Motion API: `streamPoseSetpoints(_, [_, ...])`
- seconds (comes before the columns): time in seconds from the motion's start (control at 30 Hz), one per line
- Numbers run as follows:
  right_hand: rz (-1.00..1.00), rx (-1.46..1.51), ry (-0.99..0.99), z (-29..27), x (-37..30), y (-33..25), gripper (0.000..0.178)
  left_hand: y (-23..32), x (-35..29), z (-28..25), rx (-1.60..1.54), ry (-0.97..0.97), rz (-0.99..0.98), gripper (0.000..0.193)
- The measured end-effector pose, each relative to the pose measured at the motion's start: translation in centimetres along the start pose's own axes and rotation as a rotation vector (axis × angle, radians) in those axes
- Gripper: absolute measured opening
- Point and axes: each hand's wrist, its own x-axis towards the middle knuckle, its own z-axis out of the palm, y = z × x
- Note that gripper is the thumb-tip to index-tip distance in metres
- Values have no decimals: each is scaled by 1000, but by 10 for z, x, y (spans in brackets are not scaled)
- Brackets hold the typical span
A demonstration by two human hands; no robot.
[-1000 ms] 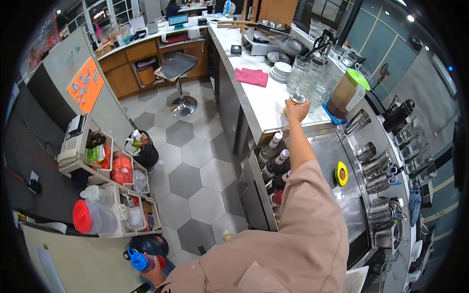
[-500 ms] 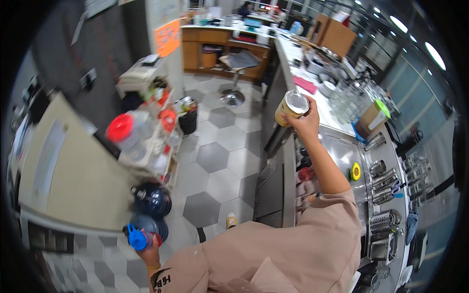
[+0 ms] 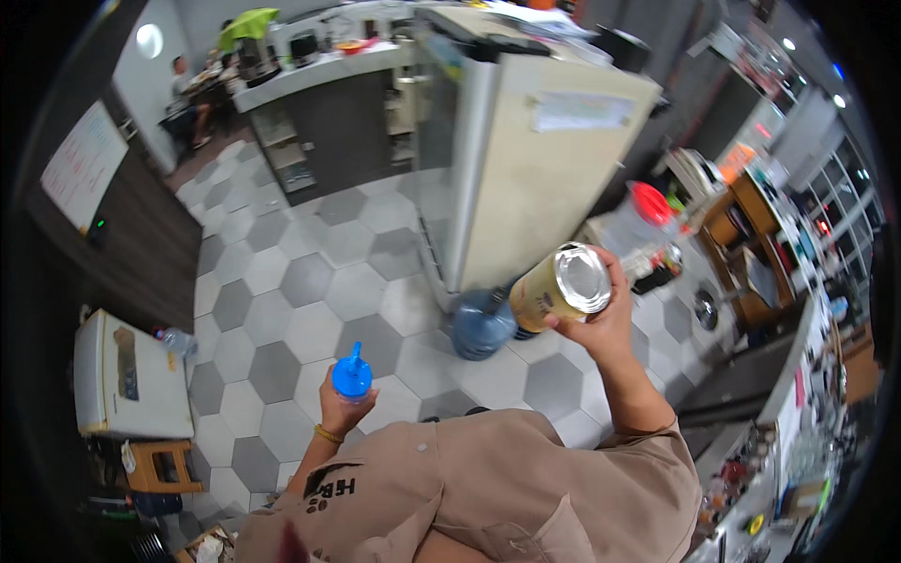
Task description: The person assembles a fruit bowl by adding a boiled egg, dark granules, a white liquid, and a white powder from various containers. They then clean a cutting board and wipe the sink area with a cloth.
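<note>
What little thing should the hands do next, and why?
Maybe draw the yellow can a bit closer in: only the right hand holds it, out above the tiled floor, and the left hand looks too busy with the blue-lidded bottle to help.

Yellow can (image 3: 556,289) and blue-lidded bottle (image 3: 353,379) are held apart
</note>
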Motion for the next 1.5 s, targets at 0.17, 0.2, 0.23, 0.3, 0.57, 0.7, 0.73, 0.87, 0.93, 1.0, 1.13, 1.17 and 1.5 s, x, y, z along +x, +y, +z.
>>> streamPoseSetpoints(0.17, [15, 202, -243, 176, 93, 24, 88, -51, 77, -88, -80, 104, 213, 56])
streamPoseSetpoints(0.2, [19, 205, -267, 207, 114, 32, 88, -62, 100, -103, -66, 131, 248, 55])
streamPoseSetpoints(0.23, [11, 220, -297, 236, 135, 40, 88, -73, 125, -117, -51, 158, 282, 55])
streamPoseSetpoints(0.3, [-1, 255, -359, 292, 176, 57, 87, -94, 176, -151, -17, 188, 310, 54])
streamPoseSetpoints(0.57, [-66, 218, -335, 463, 380, 98, 81, -167, 321, -302, -36, 387, 85, 58])
streamPoseSetpoints(0.7, [-55, 237, -290, 529, 481, 131, 81, -240, 365, -358, -266, 562, -164, 59])
streamPoseSetpoints(0.73, [-76, 210, -265, 545, 506, 143, 81, -262, 384, -371, -220, 603, -179, 58])
streamPoseSetpoints(0.87, [-71, 168, -207, 594, 617, 195, 82, -346, 512, -415, -211, 495, -180, 64])
streamPoseSetpoints(0.93, [-30, 202, -145, 614, 668, 217, 82, -365, 603, -430, -267, 377, -221, 67])
streamPoseSetpoints(1.0, [-9, 173, -109, 623, 720, 238, 82, -365, 710, -432, -190, 270, -39, 69])
streamPoseSetpoints(1.13, [-23, 28, -14, 628, 826, 282, 75, -317, 924, -417, 173, 162, 497, 69])
streamPoseSetpoints(1.17, [-15, -18, 15, 625, 855, 295, 73, -301, 969, -406, 267, 145, 548, 69])
streamPoseSetpoints(1.5, [-10, -9, -83, 565, 1132, 475, 85, -197, 1291, -225, -397, -78, 496, 81])
